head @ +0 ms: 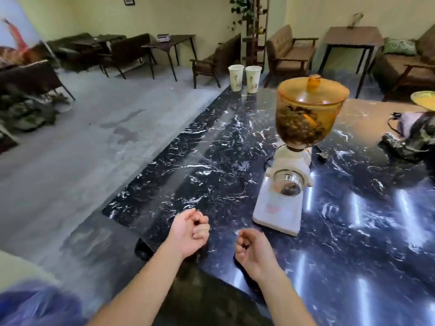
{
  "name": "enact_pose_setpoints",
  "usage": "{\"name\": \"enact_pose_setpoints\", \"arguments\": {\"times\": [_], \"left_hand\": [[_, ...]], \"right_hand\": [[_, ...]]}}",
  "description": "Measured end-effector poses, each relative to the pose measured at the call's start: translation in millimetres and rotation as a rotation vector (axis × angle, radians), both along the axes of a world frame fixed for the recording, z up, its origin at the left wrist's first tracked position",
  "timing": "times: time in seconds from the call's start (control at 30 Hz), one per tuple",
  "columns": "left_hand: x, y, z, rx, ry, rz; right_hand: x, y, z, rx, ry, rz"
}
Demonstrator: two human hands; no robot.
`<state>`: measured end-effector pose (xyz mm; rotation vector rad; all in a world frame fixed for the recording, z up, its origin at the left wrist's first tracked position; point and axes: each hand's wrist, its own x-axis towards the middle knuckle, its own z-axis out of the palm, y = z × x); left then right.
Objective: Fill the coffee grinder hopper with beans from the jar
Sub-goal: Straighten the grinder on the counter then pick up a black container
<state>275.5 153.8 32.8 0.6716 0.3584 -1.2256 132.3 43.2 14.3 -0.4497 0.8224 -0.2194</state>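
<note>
Left hand (191, 231) and right hand (250, 248) loosely curled, empty, above marble surface (211, 161). Grinder (286, 184) ahead-right, lidded hopper (306, 114) part-full of beans. Jar not visible. Likely start or finish; next: find jar, lift lid.

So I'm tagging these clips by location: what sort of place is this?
Probably a cafe: a coffee grinder on a marble counter, paper cups, and seating tables behind.
</note>
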Motion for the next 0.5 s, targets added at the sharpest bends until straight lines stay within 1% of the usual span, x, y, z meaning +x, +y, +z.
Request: {"name": "enact_pose_setpoints", "arguments": {"times": [0.07,0.13,0.2,0.27,0.3,0.33,0.37,0.4,0.43,0.5], "left_hand": [[33.0,42.7,-2.3,0.017,-0.054,-0.071],[69.3,92.6,-5.5,0.090,-0.175,-0.157],[109.6,143.3,-11.4,0.232,-0.336,-0.238],[152.2,188.6,-20.9,0.399,-0.537,-0.341],[175.0,207.0,-26.4,0.506,-0.673,-0.428],[197.5,222.5,-33.3,0.632,-0.858,-0.567],[221.2,234.6,-43.2,0.755,-1.057,-0.743],[243.1,243.3,-52.5,0.846,-1.213,-0.912],[263.4,249.4,-61.9,0.903,-1.313,-1.041],[300.9,262.2,-87.0,0.946,-1.387,-1.243]], "right_hand": [[38.9,27.4,-0.4,-0.057,0.013,0.085],[81.2,59.6,1.5,-0.131,0.034,0.199],[126.3,94.3,4.2,-0.208,0.055,0.309],[175.3,129.5,3.3,-0.290,0.075,0.366],[202.0,147.4,2.5,-0.338,0.081,0.378],[228.6,165.7,1.2,-0.388,0.092,0.388],[255.2,184.1,-0.5,-0.436,0.110,0.401],[281.4,202.1,-3.4,-0.478,0.133,0.418],[306.8,219.7,-7.3,-0.517,0.156,0.444],[350.3,253.3,-21.6,-0.588,0.178,0.524]]}}
